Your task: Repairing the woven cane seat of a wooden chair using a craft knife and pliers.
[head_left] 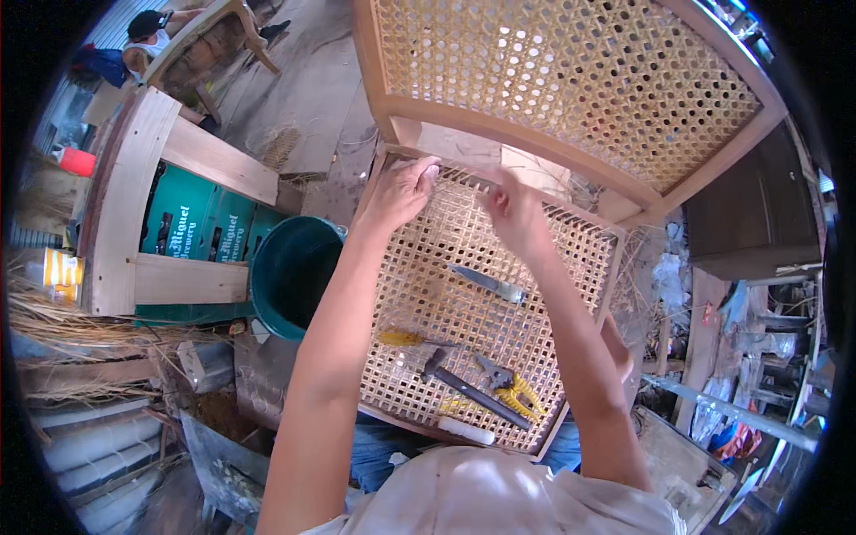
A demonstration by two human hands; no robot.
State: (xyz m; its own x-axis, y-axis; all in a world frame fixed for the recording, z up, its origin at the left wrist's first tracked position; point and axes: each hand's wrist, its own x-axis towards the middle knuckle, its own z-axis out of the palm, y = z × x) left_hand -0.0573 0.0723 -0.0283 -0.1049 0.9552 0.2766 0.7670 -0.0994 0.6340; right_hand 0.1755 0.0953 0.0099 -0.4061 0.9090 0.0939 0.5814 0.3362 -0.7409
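Weave: we have the cane seat (pixel 419 299) in front of us, its cane backrest (pixel 571 89) rising beyond.
Tools in the way: a knife (pixel 486 283) lies mid-seat; nearer us, a yellow-handled tool (pixel 399 339), a hammer (pixel 477 390), yellow-handled cutters (pixel 522 397) and a white stick (pixel 465 432) cover part of the weave.
Left side: a green bucket (pixel 267 312) stands near a wooden frame (pixel 201 283) and teal crates (pixel 192 214).
Left hand (pixel 408 189): ours bends its fingers at the seat's far-left edge.
Right hand (pixel 517 218): curled, blurred, apart from the left, over the seat's far part.
Grip: we cannot tell whether either hand clamps anything.
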